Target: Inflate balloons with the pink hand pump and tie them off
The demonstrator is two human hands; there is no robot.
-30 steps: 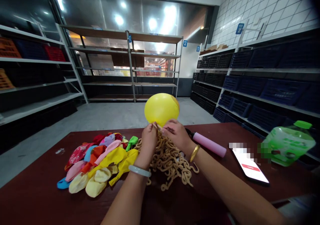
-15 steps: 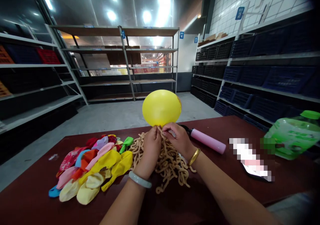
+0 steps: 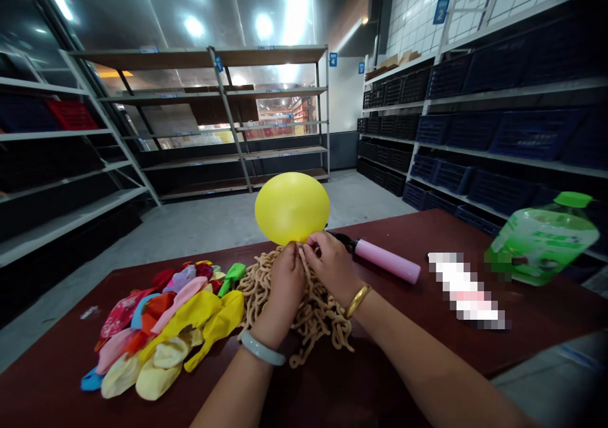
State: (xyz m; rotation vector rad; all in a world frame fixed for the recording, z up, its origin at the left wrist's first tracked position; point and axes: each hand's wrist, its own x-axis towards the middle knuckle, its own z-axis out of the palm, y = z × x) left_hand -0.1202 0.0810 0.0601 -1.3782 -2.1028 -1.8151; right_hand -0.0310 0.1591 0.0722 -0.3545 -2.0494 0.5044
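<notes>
Grip: left hand (image 3: 287,276) pinches neck of 1 inflated balloon (image 3: 292,206); right hand (image 3: 333,264) curls fingertips at same neck, can't tell if closed. Forearms converge forward over 1 cord heap (image 3: 316,323), strands uncountable. 10+ flat balloons (image 3: 192,314) left; 1 pump (image 3: 387,260), 1 jug (image 3: 544,238) right. Inflated balloon overlaps desk's (image 3: 61,358) far edge, floor (image 3: 218,219) beyond; desk surface shows between pump and jug.

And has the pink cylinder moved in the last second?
No: against the table, the pink cylinder keeps its place; only the view shifted.
</notes>
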